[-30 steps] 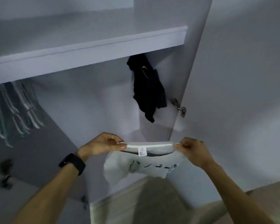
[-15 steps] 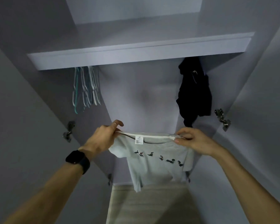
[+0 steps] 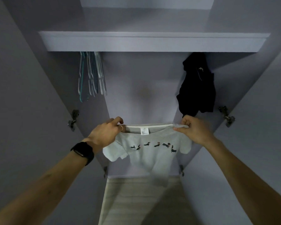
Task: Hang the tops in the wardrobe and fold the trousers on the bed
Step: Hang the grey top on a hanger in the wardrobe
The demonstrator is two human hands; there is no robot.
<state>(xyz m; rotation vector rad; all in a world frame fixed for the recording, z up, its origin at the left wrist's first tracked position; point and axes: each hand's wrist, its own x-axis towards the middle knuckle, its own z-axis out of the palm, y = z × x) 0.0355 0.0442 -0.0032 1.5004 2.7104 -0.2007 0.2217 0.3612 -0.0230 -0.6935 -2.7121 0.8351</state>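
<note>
Left door (image 3: pixel 23 111) of the wardrobe (image 3: pixel 144 78) stands open, with a metal hinge (image 3: pixel 73 118) on its inner edge. A bunch of bare hangers (image 3: pixel 91 75), teal and pale, hangs under the left end of the shelf (image 3: pixel 152 42).

Left hand (image 3: pixel 105 133): black watch (image 3: pixel 83 151) on the wrist, thin ring (image 3: pixel 121 127) on one finger. Fingers are curled and pinch the left end of the neckline of a pale grey T-shirt (image 3: pixel 150 153).

The T-shirt is held up in the air in front of the open wardrobe, below the shelf and between the two doors. The neckline is drawn taut and level between the hands. A white label (image 3: pixel 144 131) shows inside the collar. A row of small dark dog figures (image 3: pixel 152 145) runs across the chest. Both short sleeves droop and the body hangs slack. Pale floor (image 3: pixel 141 200) lies beneath.

Right hand (image 3: pixel 195 129): fingers and thumb are closed on the right end of the neckline, with fabric bunched in the pinch. The hands are well apart, a collar's span between them.

A black garment (image 3: pixel 196 88) hangs under the right end of the shelf, just above and behind the right hand; whether it touches the hand cannot be told. The right door (image 3: pixel 263 111) is open, with a hinge (image 3: pixel 226 116) on its edge.
</note>
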